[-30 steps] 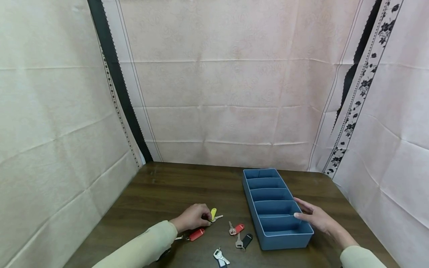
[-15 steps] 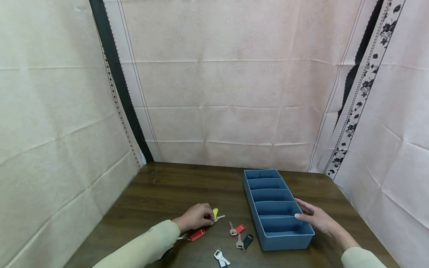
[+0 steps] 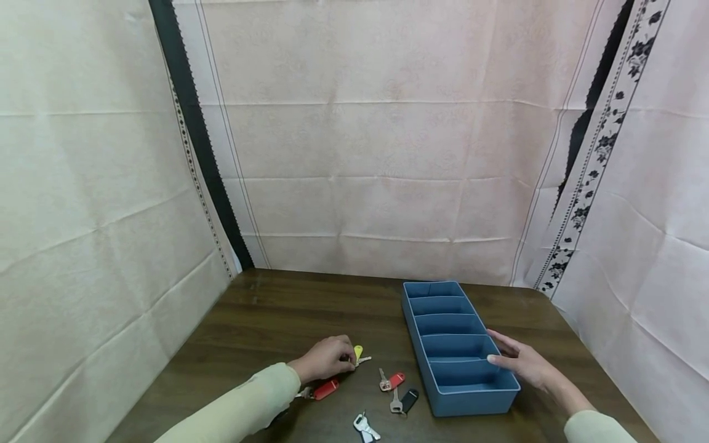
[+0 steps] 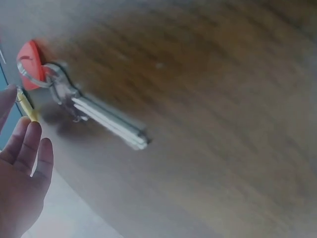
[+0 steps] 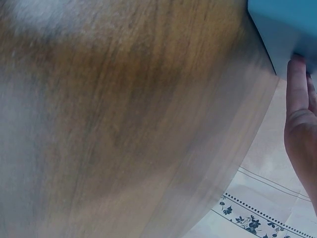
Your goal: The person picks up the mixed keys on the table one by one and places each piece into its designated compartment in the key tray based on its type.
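Note:
In the head view, my left hand (image 3: pixel 328 358) pinches a small key with a yellow tag (image 3: pixel 358 352) at its fingertips, low over the wooden table. The left wrist view shows the yellow tag (image 4: pixel 27 106) between thumb and fingers. Just under that wrist lies a key with a red tag (image 3: pixel 325 389), close up in the wrist view as a silver key (image 4: pixel 106 119). My right hand (image 3: pixel 523 364) holds the right wall of a blue divided box (image 3: pixel 473 403), thumb over the rim. Its fingers (image 5: pixel 297 87) lie along the outside.
Between left hand and box lie a key with a red tag (image 3: pixel 396 379) and one with a black tag (image 3: pixel 409 400). Another silver key set (image 3: pixel 362 424) lies nearer the front edge. Pale cloth (image 3: pixel 354 203) hangs around the table (image 3: pixel 310 301).
My left hand has shifted slightly to the right, and the yellow-tagged key has moved along with it. The right hand stays at the box.

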Action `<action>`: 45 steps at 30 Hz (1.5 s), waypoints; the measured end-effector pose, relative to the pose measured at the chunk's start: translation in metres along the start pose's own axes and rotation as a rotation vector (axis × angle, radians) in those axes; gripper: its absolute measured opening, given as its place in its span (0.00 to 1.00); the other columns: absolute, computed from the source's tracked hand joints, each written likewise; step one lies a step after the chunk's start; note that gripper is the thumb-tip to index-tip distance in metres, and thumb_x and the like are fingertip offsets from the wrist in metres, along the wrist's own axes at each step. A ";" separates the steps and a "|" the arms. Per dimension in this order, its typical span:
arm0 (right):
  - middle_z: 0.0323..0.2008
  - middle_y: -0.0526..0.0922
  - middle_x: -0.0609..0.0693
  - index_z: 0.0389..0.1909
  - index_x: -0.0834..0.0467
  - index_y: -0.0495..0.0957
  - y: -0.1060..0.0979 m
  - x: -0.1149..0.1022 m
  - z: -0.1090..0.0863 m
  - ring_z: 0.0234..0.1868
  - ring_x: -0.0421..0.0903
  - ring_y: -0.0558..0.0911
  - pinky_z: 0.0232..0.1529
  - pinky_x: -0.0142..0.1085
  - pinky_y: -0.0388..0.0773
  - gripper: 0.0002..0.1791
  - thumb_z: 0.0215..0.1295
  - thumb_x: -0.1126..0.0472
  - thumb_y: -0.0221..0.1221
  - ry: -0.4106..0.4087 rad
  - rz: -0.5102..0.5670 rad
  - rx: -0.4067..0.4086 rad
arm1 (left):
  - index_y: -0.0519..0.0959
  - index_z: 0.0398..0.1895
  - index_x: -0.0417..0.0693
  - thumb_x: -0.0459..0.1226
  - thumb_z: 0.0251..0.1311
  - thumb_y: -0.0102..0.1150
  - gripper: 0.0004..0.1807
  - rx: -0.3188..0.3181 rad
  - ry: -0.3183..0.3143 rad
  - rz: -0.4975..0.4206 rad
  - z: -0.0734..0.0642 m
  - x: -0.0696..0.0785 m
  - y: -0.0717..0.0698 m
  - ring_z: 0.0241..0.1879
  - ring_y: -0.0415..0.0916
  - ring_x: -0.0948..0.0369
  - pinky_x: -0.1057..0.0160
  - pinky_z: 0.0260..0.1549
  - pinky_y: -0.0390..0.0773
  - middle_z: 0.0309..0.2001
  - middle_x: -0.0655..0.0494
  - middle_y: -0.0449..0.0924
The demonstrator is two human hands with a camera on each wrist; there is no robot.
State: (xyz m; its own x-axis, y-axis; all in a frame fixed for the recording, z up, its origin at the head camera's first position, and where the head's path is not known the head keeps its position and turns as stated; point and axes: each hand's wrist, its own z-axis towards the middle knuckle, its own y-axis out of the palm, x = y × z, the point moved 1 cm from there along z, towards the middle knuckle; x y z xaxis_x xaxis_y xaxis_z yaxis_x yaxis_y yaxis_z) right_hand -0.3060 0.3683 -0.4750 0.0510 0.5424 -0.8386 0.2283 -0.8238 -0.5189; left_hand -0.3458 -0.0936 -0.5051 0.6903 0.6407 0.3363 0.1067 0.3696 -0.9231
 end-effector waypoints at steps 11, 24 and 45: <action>0.70 0.58 0.73 0.77 0.61 0.51 0.001 -0.001 0.000 0.67 0.73 0.64 0.55 0.64 0.70 0.42 0.70 0.49 0.59 -0.007 0.004 0.001 | 0.83 0.30 0.50 0.34 0.61 0.67 0.03 0.109 0.002 -0.158 0.010 0.004 -0.014 0.34 0.72 0.70 0.67 0.35 0.75 0.34 0.66 0.75; 0.69 0.60 0.73 0.77 0.61 0.52 0.000 0.001 0.000 0.65 0.72 0.66 0.54 0.63 0.71 0.42 0.71 0.49 0.59 -0.017 0.003 0.005 | 0.82 0.33 0.52 0.35 0.65 0.64 0.03 0.156 -0.141 -0.363 0.024 0.018 -0.033 0.35 0.73 0.65 0.65 0.34 0.75 0.35 0.63 0.76; 0.69 0.60 0.73 0.77 0.60 0.53 0.000 0.003 0.001 0.66 0.73 0.65 0.55 0.64 0.70 0.42 0.70 0.49 0.60 -0.014 0.018 0.007 | 0.82 0.34 0.58 0.41 0.66 0.63 0.02 0.169 -0.196 -0.464 0.052 0.044 -0.041 0.39 0.74 0.62 0.62 0.39 0.76 0.38 0.63 0.76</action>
State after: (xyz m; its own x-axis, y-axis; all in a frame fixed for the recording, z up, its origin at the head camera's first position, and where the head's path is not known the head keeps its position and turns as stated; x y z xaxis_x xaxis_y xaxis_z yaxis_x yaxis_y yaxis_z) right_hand -0.3065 0.3698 -0.4779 0.0419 0.5251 -0.8500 0.2203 -0.8347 -0.5048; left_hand -0.3571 -0.0454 -0.4423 0.4495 0.4919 0.7457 0.2406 0.7372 -0.6313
